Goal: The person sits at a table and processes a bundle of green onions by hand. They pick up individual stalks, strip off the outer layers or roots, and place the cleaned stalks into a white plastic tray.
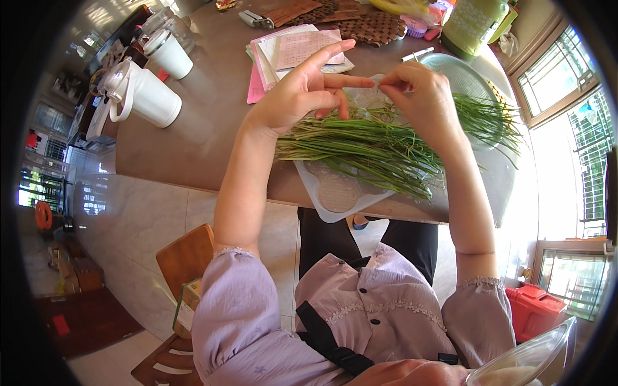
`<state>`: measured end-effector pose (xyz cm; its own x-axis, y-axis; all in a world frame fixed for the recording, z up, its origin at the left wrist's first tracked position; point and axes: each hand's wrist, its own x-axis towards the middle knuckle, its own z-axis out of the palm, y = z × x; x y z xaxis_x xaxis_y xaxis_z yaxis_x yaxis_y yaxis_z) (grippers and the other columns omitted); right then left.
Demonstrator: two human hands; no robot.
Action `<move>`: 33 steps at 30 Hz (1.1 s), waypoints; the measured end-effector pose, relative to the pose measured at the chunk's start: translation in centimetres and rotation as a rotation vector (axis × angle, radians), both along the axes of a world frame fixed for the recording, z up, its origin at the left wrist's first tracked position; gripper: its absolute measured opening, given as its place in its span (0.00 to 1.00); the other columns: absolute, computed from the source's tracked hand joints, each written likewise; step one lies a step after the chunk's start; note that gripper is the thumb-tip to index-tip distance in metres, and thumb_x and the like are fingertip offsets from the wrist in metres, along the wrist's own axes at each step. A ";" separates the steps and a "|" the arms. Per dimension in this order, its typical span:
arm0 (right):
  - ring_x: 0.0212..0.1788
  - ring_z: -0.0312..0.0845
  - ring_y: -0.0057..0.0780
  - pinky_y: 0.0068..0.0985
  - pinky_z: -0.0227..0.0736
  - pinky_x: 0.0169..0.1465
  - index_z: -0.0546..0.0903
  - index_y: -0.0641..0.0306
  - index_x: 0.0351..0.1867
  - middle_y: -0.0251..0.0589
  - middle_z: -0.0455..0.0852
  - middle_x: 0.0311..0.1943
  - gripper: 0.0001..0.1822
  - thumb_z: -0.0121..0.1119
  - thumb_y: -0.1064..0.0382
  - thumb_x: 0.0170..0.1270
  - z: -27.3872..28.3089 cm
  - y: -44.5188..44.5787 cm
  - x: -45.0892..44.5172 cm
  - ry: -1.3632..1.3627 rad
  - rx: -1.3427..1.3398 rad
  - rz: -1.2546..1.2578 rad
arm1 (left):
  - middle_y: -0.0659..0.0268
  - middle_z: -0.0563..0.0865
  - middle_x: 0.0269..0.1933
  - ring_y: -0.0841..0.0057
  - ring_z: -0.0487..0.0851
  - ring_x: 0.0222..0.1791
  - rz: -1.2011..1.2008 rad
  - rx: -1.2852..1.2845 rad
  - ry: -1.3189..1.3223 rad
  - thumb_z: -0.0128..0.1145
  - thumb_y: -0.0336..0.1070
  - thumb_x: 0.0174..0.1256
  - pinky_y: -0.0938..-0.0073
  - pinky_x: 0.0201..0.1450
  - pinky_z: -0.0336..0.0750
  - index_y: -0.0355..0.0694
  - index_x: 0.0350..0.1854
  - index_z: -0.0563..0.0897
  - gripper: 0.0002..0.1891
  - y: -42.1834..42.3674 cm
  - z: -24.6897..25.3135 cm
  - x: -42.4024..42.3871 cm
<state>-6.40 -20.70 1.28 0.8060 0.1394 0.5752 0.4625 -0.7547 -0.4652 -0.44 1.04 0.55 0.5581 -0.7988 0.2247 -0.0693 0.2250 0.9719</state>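
Observation:
A long bunch of thin green stalks (357,142), like garlic chives, lies across a translucent plastic tray (333,190) at the table's front edge. Above its pale left part I hold my left hand (314,91) with the fingers spread and the index finger pointing right. My right hand (422,96) is over the stalks, thumb and index fingertip pinched together close to that left fingertip. Whether a thin strand is between them is too small to tell. More green stalks (475,113) rest in a pale blue mesh colander (456,72), partly behind my right hand.
Papers and notebooks (309,46) lie behind my left hand. White tumblers (149,96) stand at the left, and a green flask (473,26) at the back right. Wooden bead mats (369,29) lie at the back. A wooden chair (186,258) is below the table.

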 end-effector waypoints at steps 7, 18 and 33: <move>0.29 0.79 0.39 0.30 0.72 0.35 0.81 0.69 0.28 0.44 0.82 0.24 0.06 0.65 0.70 0.49 0.2 -1.8 0.3 0.066 -0.165 -0.119 | 0.61 0.84 0.48 0.88 0.76 0.28 0.238 0.087 -0.119 0.63 0.30 0.58 0.86 0.28 0.65 0.42 0.63 0.71 0.28 -0.9 -1.3 0.6; 0.38 0.80 0.42 0.34 0.72 0.43 0.82 0.67 0.34 0.47 0.84 0.32 0.08 0.61 0.70 0.51 -1.8 -1.1 0.4 0.145 -0.172 0.114 | 0.69 0.85 0.30 0.84 0.78 0.32 0.476 0.444 -0.642 0.68 0.29 0.51 0.80 0.37 0.71 0.37 0.31 0.86 0.05 0.2 -1.6 1.7; 0.40 0.74 0.35 0.32 0.66 0.47 0.83 0.62 0.28 0.36 0.80 0.28 0.04 0.65 0.65 0.51 -0.8 3.3 -2.0 0.003 -0.257 0.281 | 0.68 0.87 0.32 0.83 0.81 0.31 0.402 0.339 -0.538 0.62 0.27 0.54 0.79 0.36 0.75 0.38 0.35 0.86 0.06 0.7 -0.8 1.4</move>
